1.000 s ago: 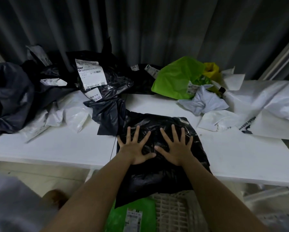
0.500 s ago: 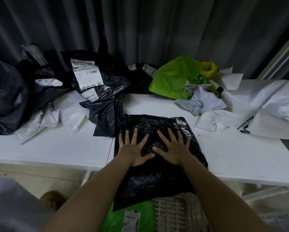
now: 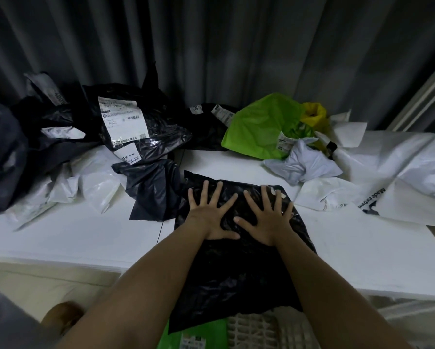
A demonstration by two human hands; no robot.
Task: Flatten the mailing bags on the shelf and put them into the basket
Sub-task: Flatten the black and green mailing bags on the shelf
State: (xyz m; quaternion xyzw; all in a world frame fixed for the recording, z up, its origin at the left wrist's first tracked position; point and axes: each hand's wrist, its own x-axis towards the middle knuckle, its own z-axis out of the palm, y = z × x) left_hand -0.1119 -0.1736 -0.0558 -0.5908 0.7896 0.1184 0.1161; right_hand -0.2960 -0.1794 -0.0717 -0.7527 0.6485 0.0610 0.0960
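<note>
A black mailing bag [image 3: 239, 268] lies spread on the white shelf [image 3: 362, 253], its near end hanging over the front edge. My left hand [image 3: 211, 215] and my right hand [image 3: 267, 217] both press flat on its upper half, palms down, fingers spread, thumbs nearly touching. Below the shelf edge a white lattice basket [image 3: 259, 328] shows, with a green mailing bag [image 3: 198, 336] lying in it.
Crumpled black bags [image 3: 146, 127] with white labels and white bags [image 3: 90, 180] are heaped at the back left. A green bag [image 3: 259, 127], a yellow one [image 3: 313, 114] and large white bags [image 3: 398, 172] fill the back right. A grey curtain hangs behind.
Both hands have slid a little away from me up the black bag, staying flat with fingers spread. The bag lies in the same place.
</note>
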